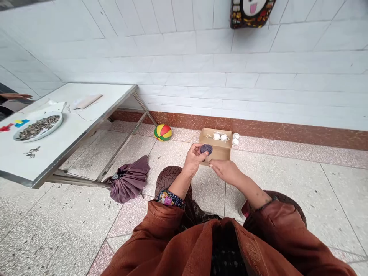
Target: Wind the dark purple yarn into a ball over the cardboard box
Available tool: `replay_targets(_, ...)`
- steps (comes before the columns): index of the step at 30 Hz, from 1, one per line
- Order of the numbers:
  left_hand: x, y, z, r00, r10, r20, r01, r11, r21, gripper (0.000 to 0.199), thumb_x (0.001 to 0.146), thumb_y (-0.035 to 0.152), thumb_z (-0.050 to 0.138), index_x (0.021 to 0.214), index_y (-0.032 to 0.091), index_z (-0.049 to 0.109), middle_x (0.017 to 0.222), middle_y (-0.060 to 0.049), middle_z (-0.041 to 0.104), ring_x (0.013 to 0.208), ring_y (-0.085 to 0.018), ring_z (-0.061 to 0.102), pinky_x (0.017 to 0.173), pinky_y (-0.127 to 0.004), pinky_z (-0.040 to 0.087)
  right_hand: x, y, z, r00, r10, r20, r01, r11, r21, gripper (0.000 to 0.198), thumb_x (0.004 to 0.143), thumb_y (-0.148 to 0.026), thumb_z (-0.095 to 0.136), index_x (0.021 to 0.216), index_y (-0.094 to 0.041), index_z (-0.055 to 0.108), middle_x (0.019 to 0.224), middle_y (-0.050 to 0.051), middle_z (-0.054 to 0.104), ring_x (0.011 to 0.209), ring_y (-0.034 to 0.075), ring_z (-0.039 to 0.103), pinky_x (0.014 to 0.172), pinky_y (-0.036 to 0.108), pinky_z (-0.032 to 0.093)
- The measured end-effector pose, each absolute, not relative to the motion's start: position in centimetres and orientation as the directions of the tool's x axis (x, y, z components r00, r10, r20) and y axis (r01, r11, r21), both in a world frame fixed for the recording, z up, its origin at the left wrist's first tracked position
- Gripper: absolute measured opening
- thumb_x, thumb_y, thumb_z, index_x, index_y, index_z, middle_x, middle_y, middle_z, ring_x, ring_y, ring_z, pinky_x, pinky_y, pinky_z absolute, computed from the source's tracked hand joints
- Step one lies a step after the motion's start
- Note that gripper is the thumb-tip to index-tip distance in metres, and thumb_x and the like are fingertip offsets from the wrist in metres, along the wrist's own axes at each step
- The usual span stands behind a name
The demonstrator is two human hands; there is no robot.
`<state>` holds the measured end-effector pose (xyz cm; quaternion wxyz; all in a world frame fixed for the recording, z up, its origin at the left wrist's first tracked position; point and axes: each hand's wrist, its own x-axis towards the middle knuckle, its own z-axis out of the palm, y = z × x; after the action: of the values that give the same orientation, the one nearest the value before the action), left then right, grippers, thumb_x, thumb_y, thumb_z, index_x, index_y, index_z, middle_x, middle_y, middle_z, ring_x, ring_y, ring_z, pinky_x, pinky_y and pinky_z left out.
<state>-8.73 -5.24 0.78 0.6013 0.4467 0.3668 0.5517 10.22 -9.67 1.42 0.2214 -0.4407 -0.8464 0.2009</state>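
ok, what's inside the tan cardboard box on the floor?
Two round white yarn balls with trailing strands, in the box, far half. Near half: left hand, right hand, dark round knit-looking piece cover part; beneath, can't tell.

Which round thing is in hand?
The dark one, in the left hand; the white ones lie in and beside the box, the multicoloured ball on the floor.

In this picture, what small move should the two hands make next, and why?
Perhaps the right hand should gently draw the thin dark strand away from the dark grey, round, fabric-like piece: the left hand grips the piece, and the right seems to pinch the strand just below it.
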Motion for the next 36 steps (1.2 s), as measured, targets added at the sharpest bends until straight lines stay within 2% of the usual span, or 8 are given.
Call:
replay_targets(4, -8.0, -4.1, 3.0, 0.267, 0.96, 0.085, -0.178, -0.038, 0.983, 0.055, 0.061, 0.027, 0.096, 0.104, 0.02, 0.062, 0.097, -0.002, 0.072, 0.089, -0.015, 0.067, 0.088, -0.031, 0.051, 11.7, -8.1, 6.0, -0.473, 0.781, 0.407, 0.584, 0.624, -0.519, 0.035, 0.115, -0.041, 0.042, 0.11, -0.024, 0.072, 0.099, 0.007, 0.08, 0.085, 0.022, 0.073, 0.076, 0.031, 0.049)
replay_targets(9, -7.0, -2.9, 5.6, 0.522, 0.843, 0.133, -0.196, -0.033, 0.98, 0.05, 0.066, 0.027, 0.095, 0.105, 0.02, 0.064, 0.096, -0.002, 0.071, 0.089, -0.016, 0.068, 0.087, -0.031, 0.052, 13.2, -2.7, 8.0, -0.242, 0.852, 0.464, 0.612, 0.505, -0.608, 0.034, 0.112, -0.046, 0.046, 0.095, -0.025, 0.068, 0.089, 0.006, 0.076, 0.082, 0.023, 0.071, 0.075, 0.032, 0.05)
replay_targets(13, -6.6, -0.2, 6.0, 0.352, 0.912, 0.209, -0.351, -0.078, 0.933, 0.055, 0.067, 0.037, 0.097, 0.107, 0.021, 0.062, 0.105, -0.005, 0.073, 0.097, -0.017, 0.07, 0.091, -0.032, 0.054, 12.4, -2.2, 5.0, -0.167, 0.925, 0.341, 0.632, 0.366, -0.683, 0.035, 0.109, -0.048, 0.047, 0.085, -0.026, 0.062, 0.075, 0.003, 0.068, 0.07, 0.022, 0.066, 0.066, 0.03, 0.046)
replay_targets(17, -6.4, 2.0, 4.5, 0.181, 0.972, 0.152, -0.21, -0.113, 0.971, 0.053, 0.063, 0.03, 0.095, 0.103, 0.02, 0.061, 0.102, -0.004, 0.073, 0.094, -0.018, 0.069, 0.09, -0.033, 0.054, 12.1, -4.4, 4.5, -0.389, 0.856, 0.34, 0.471, 0.502, -0.725, 0.034, 0.109, -0.049, 0.051, 0.09, -0.025, 0.067, 0.08, 0.002, 0.07, 0.07, 0.019, 0.063, 0.071, 0.03, 0.049)
replay_targets(25, -5.9, -1.4, 3.7, 0.563, 0.814, 0.142, -0.231, -0.01, 0.973, 0.048, 0.069, 0.028, 0.094, 0.107, 0.021, 0.067, 0.1, -0.004, 0.073, 0.091, -0.017, 0.07, 0.087, -0.033, 0.055, 14.5, -2.8, 5.0, -0.108, 0.926, 0.363, 0.469, 0.369, -0.802, 0.032, 0.106, -0.049, 0.055, 0.089, -0.025, 0.066, 0.081, 0.003, 0.069, 0.076, 0.021, 0.065, 0.074, 0.033, 0.052)
replay_targets(29, -6.0, -1.2, 3.4, 0.354, 0.92, 0.167, -0.398, -0.013, 0.917, 0.052, 0.07, 0.035, 0.097, 0.107, 0.021, 0.064, 0.104, -0.005, 0.074, 0.098, -0.018, 0.071, 0.093, -0.034, 0.055, 13.2, -3.8, 3.6, -0.229, 0.944, 0.237, 0.558, 0.327, -0.763, 0.029, 0.105, -0.045, 0.054, 0.088, -0.025, 0.065, 0.077, 0.003, 0.068, 0.071, 0.021, 0.064, 0.068, 0.031, 0.049)
replay_targets(32, -6.0, -0.5, 2.9, 0.185, 0.977, 0.105, -0.312, -0.043, 0.949, 0.052, 0.067, 0.029, 0.095, 0.106, 0.021, 0.061, 0.103, -0.004, 0.074, 0.096, -0.017, 0.07, 0.092, -0.034, 0.053, 12.4, -5.6, 4.5, -0.442, 0.865, 0.238, 0.457, 0.446, -0.77, 0.031, 0.108, -0.044, 0.052, 0.093, -0.024, 0.069, 0.085, 0.004, 0.073, 0.077, 0.02, 0.067, 0.074, 0.031, 0.053)
replay_targets(36, -6.0, -0.8, 3.1, 0.274, 0.957, 0.096, -0.158, -0.053, 0.986, 0.049, 0.066, 0.025, 0.093, 0.104, 0.021, 0.061, 0.097, -0.003, 0.072, 0.087, -0.016, 0.068, 0.085, -0.032, 0.052, 13.0, -6.2, 6.4, -0.373, 0.864, 0.339, 0.342, 0.468, -0.815, 0.028, 0.108, -0.045, 0.056, 0.1, -0.024, 0.073, 0.094, 0.005, 0.077, 0.083, 0.02, 0.069, 0.077, 0.032, 0.054)
